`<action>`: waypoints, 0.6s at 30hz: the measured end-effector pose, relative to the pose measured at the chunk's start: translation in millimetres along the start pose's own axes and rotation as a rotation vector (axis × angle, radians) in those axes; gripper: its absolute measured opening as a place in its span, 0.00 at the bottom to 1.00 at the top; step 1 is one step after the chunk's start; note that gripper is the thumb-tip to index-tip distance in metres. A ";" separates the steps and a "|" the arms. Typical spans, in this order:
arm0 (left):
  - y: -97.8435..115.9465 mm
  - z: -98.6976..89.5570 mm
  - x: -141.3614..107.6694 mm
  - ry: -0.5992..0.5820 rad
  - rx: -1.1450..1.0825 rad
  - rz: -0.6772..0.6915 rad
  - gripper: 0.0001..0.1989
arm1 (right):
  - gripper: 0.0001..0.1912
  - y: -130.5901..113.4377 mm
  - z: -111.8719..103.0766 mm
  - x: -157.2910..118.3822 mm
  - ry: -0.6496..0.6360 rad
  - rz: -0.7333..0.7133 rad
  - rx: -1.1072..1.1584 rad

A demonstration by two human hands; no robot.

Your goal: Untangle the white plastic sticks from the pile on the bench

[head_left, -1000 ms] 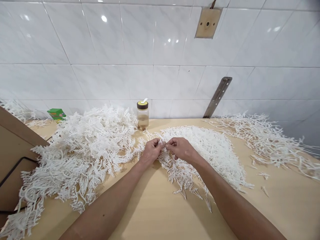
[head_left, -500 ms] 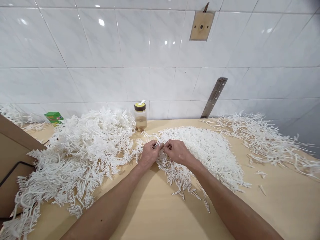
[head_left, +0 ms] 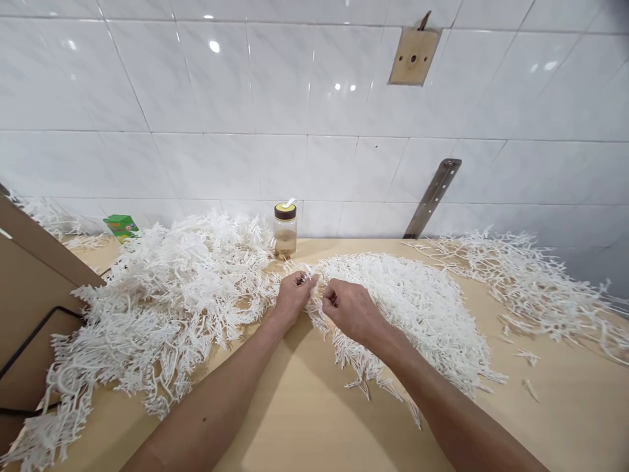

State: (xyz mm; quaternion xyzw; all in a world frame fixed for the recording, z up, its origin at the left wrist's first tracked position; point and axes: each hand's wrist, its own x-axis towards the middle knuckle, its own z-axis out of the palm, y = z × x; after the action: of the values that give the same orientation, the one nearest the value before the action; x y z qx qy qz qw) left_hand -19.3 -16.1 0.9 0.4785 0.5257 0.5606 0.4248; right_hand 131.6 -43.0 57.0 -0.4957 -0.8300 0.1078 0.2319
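Between two heaps of white branching strands, my left hand (head_left: 293, 295) is closed in a pinch on a small white strand piece (head_left: 308, 274). My right hand (head_left: 351, 308) is just to its right, with curled fingers pressed together; whatever they hold, if anything, is too small to make out. The left heap (head_left: 191, 282) is large and tangled. Beside and beyond my right hand lies a flatter pile of short white pieces (head_left: 417, 295), some of them scattered along its near edge.
A jar with a dark-rimmed lid (head_left: 285, 233) stands near the tiled wall. A metal bracket (head_left: 432, 198) leans there. Farther right is a loose pile of long strands (head_left: 531, 282). At left are a green box (head_left: 122, 227) and a brown panel (head_left: 34, 275).
My hands have moved slightly apart, the right one back from the left. The whole view has shifted a little, so things appear farther right.
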 end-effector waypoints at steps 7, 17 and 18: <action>9.1 4.5 -7.2 -0.098 -0.135 -0.112 0.19 | 0.09 26.0 -20.4 9.3 -0.035 0.064 -0.065; 10.8 8.3 -10.4 -0.171 -0.208 -0.080 0.17 | 0.14 22.3 -7.7 13.6 -0.070 0.147 0.180; 10.5 8.6 -10.9 -0.157 -0.190 -0.067 0.17 | 0.14 22.6 -6.7 13.7 -0.078 0.156 0.212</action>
State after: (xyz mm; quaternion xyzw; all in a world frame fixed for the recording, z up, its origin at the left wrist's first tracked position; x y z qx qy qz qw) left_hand -8.6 -26.1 10.2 0.4608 0.4509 0.5541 0.5267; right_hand 146.9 -20.4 57.4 -0.5268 -0.7814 0.2319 0.2413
